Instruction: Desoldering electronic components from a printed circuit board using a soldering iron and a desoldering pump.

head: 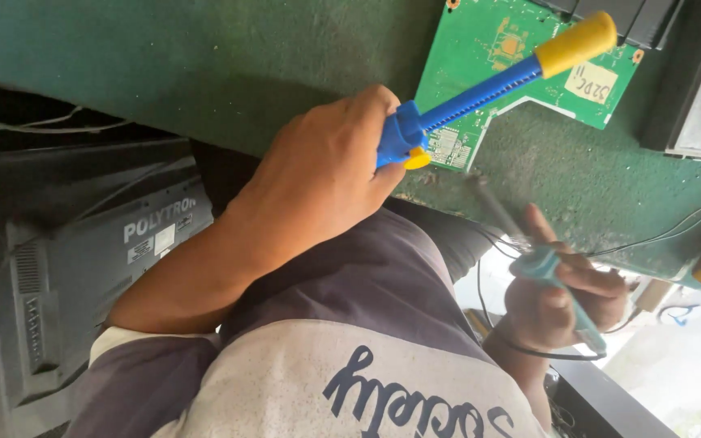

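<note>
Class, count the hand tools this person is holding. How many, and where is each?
2. A blue and yellow desoldering pump is in the left hand, over the green circuit board. A teal-handled soldering iron is in the right hand.

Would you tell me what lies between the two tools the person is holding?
In the head view, green mat and the circuit board's lower edge lie between the desoldering pump and soldering iron.

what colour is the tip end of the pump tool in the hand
Yellow: the desoldering pump has a blue body and a yellow end cap, seen in the head view.
</note>
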